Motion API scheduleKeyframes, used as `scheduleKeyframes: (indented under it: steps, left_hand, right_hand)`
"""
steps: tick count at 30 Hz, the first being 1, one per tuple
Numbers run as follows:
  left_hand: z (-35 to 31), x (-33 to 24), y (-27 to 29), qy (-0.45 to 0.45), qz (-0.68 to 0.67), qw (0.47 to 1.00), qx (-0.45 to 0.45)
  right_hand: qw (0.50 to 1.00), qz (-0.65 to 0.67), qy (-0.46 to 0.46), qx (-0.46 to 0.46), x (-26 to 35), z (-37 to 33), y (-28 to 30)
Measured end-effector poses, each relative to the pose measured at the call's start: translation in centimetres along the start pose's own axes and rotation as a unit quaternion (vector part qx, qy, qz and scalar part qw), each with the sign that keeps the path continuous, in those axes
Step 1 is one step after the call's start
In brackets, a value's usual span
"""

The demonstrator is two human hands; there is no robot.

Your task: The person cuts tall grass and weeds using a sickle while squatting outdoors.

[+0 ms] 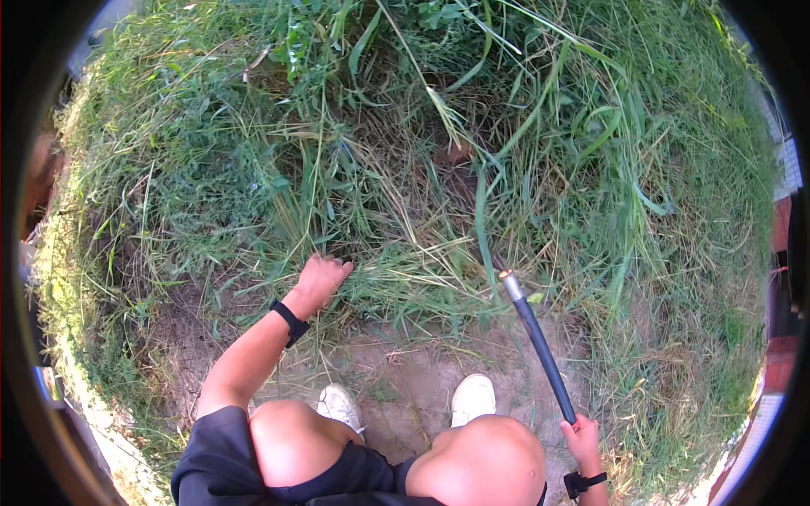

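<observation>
My left hand (324,280) reaches into the tall green grass (295,202) left of centre. Its fingers are curled closed around grass stems, and their tips are partly hidden among the blades. At the lower right, my right hand (582,438) is closed around the near end of a long dark handle (542,350). The handle slants up and to the left, ending in a shiny metal collar (511,287). Beyond the collar, the tool's head is hidden or blends into the grass, so I cannot tell its kind.
Bare brown soil (405,363) lies in front of my white shoes (472,401). Cut, dry stems (413,261) are strewn over the ground ahead. Dense grass stands on both sides and at the far side. Reddish panels (780,363) show at the right rim.
</observation>
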State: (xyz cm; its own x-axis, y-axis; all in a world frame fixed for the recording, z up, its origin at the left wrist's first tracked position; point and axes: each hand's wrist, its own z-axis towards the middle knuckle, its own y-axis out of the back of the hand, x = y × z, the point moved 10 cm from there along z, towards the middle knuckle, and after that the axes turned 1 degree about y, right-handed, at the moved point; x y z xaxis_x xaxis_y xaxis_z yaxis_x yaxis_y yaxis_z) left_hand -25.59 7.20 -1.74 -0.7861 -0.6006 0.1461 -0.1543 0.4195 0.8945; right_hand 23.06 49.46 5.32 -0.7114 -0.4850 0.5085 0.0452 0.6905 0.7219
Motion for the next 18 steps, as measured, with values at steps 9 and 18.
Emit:
scheduleKeyframes:
  steps: [9,18]
  left_hand:
    - [-3.6,1.1,0.3,0.060,-0.100,0.990,-0.076]
    - [-5.8,-2.2,-1.9,0.009,-0.130,0.990,-0.056]
  right_hand:
    - [0.989,0.144,0.032,0.008,3.0,8.6,-1.6]
    - [0.982,0.099,0.158,0.039,16.8,14.9,-5.8]
